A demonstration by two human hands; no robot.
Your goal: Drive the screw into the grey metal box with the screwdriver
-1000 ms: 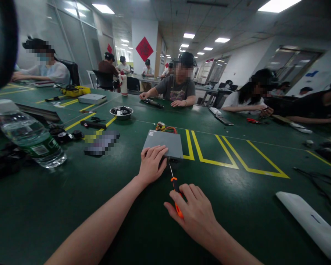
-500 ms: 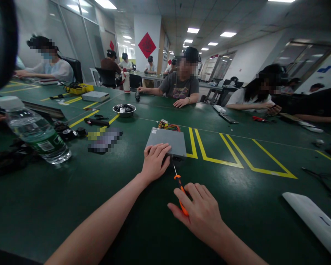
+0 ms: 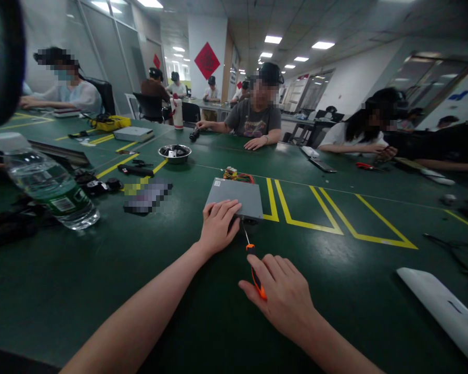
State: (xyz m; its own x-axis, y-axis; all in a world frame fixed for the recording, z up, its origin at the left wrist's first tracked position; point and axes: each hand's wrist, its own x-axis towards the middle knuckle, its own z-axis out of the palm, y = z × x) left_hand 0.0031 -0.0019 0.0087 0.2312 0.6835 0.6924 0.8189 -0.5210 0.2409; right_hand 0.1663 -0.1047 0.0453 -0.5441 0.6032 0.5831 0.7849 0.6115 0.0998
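A grey metal computer power supply [image 3: 246,195] lies on the green table, a bundle of red and yellow wires [image 3: 237,175] at its far side. My left hand [image 3: 221,224] grips its near left corner, fingers over the top and thumb by the front edge. In my right hand [image 3: 283,291] is an orange and black screwdriver [image 3: 250,253], its handle between thumb and fingers. The thin shaft points away from me and reaches the near face of the power supply. Where its tip meets that face is too small to make out.
A water bottle [image 3: 50,189] stands left, with dark cables and parts behind it. Beyond are a phone-like slab [image 3: 148,196] and a metal bowl [image 3: 174,152] of small dark parts. A white panel [image 3: 440,311] lies at right. Co-workers sit around the table.
The screwdriver handle has turned, with more of its black side now showing, and my right fingers have shifted on it. My left hand and the power supply stay in place.
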